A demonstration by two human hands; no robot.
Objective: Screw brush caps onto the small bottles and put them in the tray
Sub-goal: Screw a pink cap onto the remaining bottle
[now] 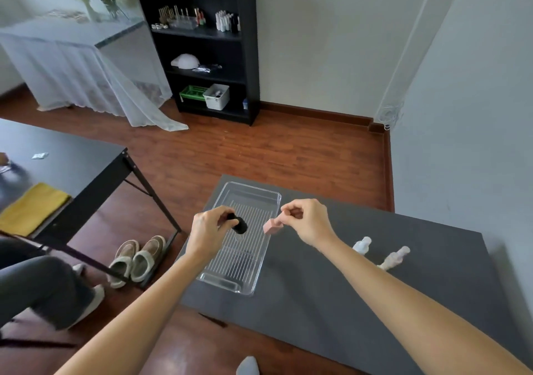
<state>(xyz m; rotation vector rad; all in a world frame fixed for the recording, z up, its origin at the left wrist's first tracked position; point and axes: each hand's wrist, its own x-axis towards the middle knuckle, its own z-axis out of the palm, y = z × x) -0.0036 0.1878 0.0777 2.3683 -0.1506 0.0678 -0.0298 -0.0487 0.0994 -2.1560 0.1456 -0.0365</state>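
- Black bottle (240,225): pinched by its cap in the left hand (208,229), tilted, held over the tray (266,255).
- Pink bottle (272,226): gripped by fingertips of the right hand (306,221), above the tray's right rim.
- Tray: clear, ribbed, on the grey table (331,311).
- Two white bottles (362,245) (394,257): lying on the table, right of the tray.

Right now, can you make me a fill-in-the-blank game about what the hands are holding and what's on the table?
1. The left hand holds a small ____ bottle over the clear tray.
2. The right hand pinches a ____ bottle.
3. ____ whitish bottles lie on the grey table, right of the tray.

Missing words: black; pink; Two
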